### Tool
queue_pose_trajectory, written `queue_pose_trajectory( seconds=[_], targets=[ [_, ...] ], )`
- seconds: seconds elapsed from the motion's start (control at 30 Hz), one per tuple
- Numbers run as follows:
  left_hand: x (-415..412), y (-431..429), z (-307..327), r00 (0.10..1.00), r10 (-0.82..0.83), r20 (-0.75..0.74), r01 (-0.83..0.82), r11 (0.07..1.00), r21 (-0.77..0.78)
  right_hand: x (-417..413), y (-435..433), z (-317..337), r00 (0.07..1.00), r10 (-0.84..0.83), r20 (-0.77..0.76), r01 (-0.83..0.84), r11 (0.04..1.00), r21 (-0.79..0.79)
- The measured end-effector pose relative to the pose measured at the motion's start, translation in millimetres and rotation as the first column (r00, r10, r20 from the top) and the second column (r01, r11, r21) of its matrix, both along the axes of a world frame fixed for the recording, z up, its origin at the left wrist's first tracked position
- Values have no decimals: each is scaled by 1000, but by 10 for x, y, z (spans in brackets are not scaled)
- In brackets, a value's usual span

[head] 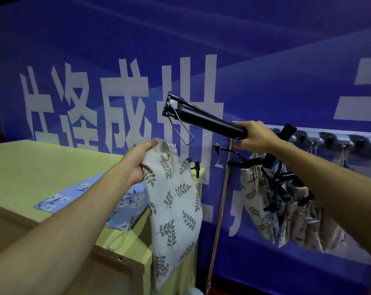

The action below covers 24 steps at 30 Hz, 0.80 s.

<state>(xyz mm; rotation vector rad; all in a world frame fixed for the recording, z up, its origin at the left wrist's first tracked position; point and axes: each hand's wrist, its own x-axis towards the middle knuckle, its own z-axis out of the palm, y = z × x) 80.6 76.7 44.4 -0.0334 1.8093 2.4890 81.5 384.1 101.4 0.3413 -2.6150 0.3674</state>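
My left hand [136, 161] grips the top of a white cloth bag with a grey leaf print [174, 201], which hangs down in front of the table's right end. My right hand [254, 136] grips the handle end of a black tube-shaped tool [203, 118] that points up and to the left. A bent wire hook [183, 133] hangs from the tool's far end, just above and right of the bag's top. Hook and bag are apart.
A green-topped table [42, 167] stands at the left with a blue flowered bag [125, 207] lying on it. At the right, a rail of pegs [333, 138] carries several hanging printed bags [286, 213] and a black clamp rig. A thin metal pole [221, 205] stands between. A blue banner fills the background.
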Motion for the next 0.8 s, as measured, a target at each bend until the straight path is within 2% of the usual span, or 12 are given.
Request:
queue_pose_trajectory(
  seconds=[0.1, 0.17, 0.3, 0.4, 0.47, 0.53, 0.6, 0.67, 0.7, 0.73, 0.8],
  targets=[
    [-20, -37, 51, 999, 39, -29, -38, 999, 25, 47, 45, 5, 1000, -7, 18, 5, 994, 105],
    [-5, -2, 98, 990, 114, -81, -115, 993, -9, 54, 52, 14, 1000, -25, 17, 22, 987, 159],
    [42, 100, 195, 981, 121, -154, -135, 987, -83, 64, 27, 50, 997, -63, 39, 50, 963, 266],
    [109, 156, 271, 930, 231, -286, -290, 939, -186, 112, -10, 97, 995, -77, 66, 52, 948, 313],
    [116, 136, 284, 835, 285, -470, -475, 804, -358, 139, -35, 122, 994, -88, 65, 62, 940, 335],
    [124, 82, 295, 707, 261, -657, -643, 624, -444, 173, -62, 152, 993, -113, 28, 94, 921, 378],
    [118, 10, 336, 608, 142, -781, -725, 500, -474, 218, -100, 196, 991, -134, -27, 132, 883, 451],
    [101, -35, 379, 562, -10, -827, -757, 397, -519, 268, -133, 255, 985, -136, -101, 170, 826, 538],
    [79, -52, 392, 581, -60, -812, -750, 348, -563, 291, -150, 291, 981, -128, -146, 190, 791, 581],
    [50, -62, 393, 639, -104, -762, -717, 277, -640, 311, -165, 325, 976, -115, -187, 208, 762, 614],
    [10, -37, 350, 775, -166, -610, -605, 83, -792, 353, -184, 378, 967, -95, -235, 228, 730, 644]
  ],
)
